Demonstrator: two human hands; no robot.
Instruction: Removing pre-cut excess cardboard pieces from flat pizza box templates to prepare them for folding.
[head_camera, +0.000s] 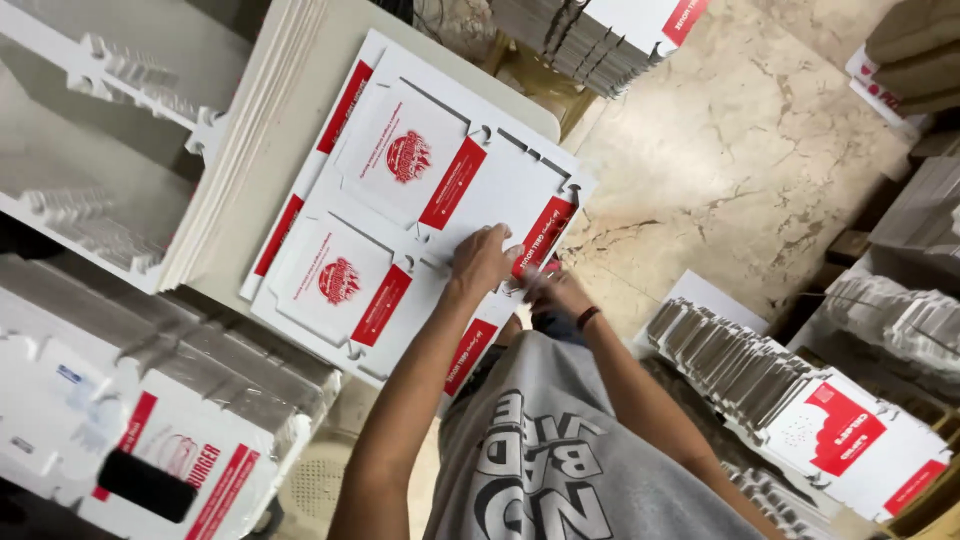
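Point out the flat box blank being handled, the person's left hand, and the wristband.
flat box blank (400, 200), head view, on its white printed panel near the round red emblem.
left hand (482, 262), head view, on the back of the hand pressing the blank.
wristband (588, 317), head view, on the dark band around the right wrist.

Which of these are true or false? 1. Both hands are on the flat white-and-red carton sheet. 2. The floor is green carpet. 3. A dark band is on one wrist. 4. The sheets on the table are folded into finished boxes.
1. True: the left hand and right hand rest on the carton sheet.
2. False: the floor is beige stone.
3. True: a dark band is on the right wrist.
4. False: they lie flat on the table.
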